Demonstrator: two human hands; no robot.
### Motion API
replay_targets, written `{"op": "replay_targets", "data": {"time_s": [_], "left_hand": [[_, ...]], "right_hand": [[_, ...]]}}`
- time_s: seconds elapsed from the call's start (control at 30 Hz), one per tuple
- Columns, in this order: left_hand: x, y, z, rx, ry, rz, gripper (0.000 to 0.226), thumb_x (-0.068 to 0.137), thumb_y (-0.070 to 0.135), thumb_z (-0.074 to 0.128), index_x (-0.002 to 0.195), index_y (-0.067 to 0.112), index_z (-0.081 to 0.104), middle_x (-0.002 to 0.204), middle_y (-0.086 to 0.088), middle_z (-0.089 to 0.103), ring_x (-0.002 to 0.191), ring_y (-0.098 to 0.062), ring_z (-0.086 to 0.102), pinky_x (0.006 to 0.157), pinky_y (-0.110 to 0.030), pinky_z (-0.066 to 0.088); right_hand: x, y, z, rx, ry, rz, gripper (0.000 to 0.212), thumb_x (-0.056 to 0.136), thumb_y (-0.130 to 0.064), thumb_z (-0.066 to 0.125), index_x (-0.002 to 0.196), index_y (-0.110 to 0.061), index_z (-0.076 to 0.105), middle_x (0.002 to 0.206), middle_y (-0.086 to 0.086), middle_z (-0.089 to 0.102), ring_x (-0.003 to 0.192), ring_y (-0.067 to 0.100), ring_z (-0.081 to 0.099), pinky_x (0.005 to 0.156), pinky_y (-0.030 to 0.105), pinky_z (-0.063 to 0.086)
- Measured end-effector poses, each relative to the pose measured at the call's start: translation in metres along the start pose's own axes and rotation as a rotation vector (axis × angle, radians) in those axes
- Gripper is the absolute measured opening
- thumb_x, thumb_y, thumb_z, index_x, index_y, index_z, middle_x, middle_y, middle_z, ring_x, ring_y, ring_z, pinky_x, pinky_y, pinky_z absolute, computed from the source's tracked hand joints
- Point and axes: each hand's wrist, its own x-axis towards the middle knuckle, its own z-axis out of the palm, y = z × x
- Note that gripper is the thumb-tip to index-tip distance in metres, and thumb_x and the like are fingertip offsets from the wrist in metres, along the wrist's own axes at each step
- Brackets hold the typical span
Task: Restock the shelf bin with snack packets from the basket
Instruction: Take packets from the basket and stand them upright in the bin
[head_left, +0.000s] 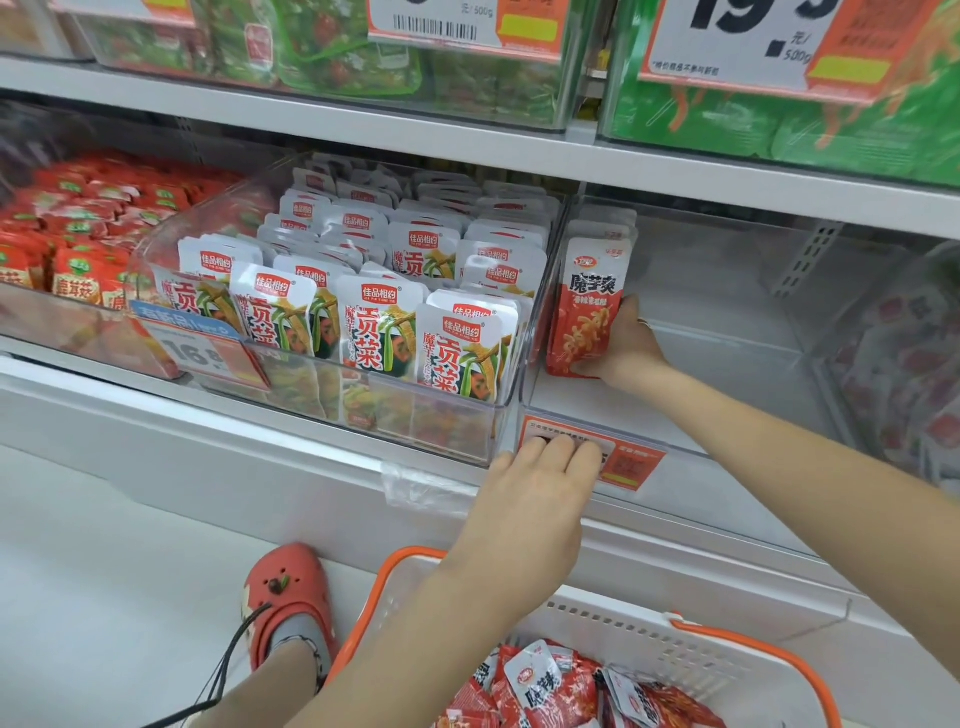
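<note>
Two hands are at work. My right hand (626, 345) has its fingers wrapped round the lower edge of a short row of red packets (589, 306), holding them upright against the left wall of the clear bin (727, 332). My left hand (540, 488) rests on the bin's front lip, fingers curled over the orange price tag (592, 457) there, gripping the edge to steady it.

Most of the bin to the right of the packets is bare, so restocking has, I judge, barely begun. Below the bin, the orange-rimmed basket (691, 629) holds a loose heap of more red packets (550, 691).

These pouches look light, soft and glossy, so they would likely slide or flop over if let go. I would take several at once, pinched flat across their faces near the middle, and keep a palm against the row while adding more.

Left of the bin, a neighbouring bin (332, 322) is packed with white packets. A red clog (288, 597) stands on the floor left of the basket.
</note>
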Motion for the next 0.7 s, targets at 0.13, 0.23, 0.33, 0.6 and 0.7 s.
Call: {"op": "replay_targets", "data": {"time_s": [0.13, 0.23, 0.33, 0.6, 0.7], "left_hand": [[-0.001, 0.000, 0.002, 0.004, -0.013, 0.001, 0.065, 0.038, 0.012, 0.082, 0.093, 0.020, 0.046, 0.078, 0.005, 0.057, 0.069, -0.017, 0.058, 0.054, -0.024, 0.045], [-0.001, 0.000, 0.003, 0.017, -0.014, 0.002, 0.062, 0.038, 0.010, 0.082, 0.090, 0.019, 0.050, 0.078, 0.005, 0.057, 0.068, -0.017, 0.057, 0.053, -0.024, 0.044], [0.000, 0.000, 0.003, 0.021, -0.003, 0.007, 0.063, 0.037, 0.009, 0.081, 0.091, 0.018, 0.049, 0.077, 0.004, 0.057, 0.067, -0.018, 0.057, 0.053, -0.025, 0.044], [-0.002, 0.000, 0.005, 0.021, -0.021, 0.014, 0.066, 0.036, 0.008, 0.078, 0.092, 0.019, 0.043, 0.079, 0.004, 0.055, 0.068, -0.018, 0.056, 0.054, -0.024, 0.041], [-0.003, 0.000, 0.005, 0.025, -0.035, 0.009, 0.070, 0.036, 0.008, 0.078, 0.096, 0.018, 0.044, 0.082, 0.004, 0.056, 0.070, -0.018, 0.056, 0.054, -0.025, 0.042]], "right_hand": [[-0.003, -0.004, -0.001, -0.002, 0.059, -0.025, 0.076, 0.071, -0.015, 0.083, 0.127, -0.009, 0.031, 0.124, 0.012, 0.057, 0.115, 0.032, 0.055, 0.091, 0.040, 0.046], [-0.004, -0.009, -0.002, 0.037, 0.170, -0.037, 0.062, 0.075, -0.014, 0.079, 0.119, -0.008, 0.036, 0.120, 0.015, 0.060, 0.110, 0.035, 0.058, 0.088, 0.044, 0.049], [-0.004, -0.010, 0.000, 0.108, 0.195, -0.048, 0.055, 0.078, -0.004, 0.074, 0.117, -0.007, 0.036, 0.117, 0.014, 0.059, 0.109, 0.032, 0.058, 0.082, 0.037, 0.047], [-0.008, -0.006, -0.003, 0.238, 0.225, -0.085, 0.061, 0.078, -0.001, 0.072, 0.125, -0.009, 0.034, 0.115, 0.011, 0.061, 0.106, 0.027, 0.060, 0.075, 0.026, 0.040], [-0.010, -0.002, -0.002, 0.199, 0.093, -0.074, 0.078, 0.076, -0.010, 0.078, 0.134, -0.010, 0.026, 0.128, 0.008, 0.057, 0.117, 0.026, 0.054, 0.082, 0.023, 0.039]]}}
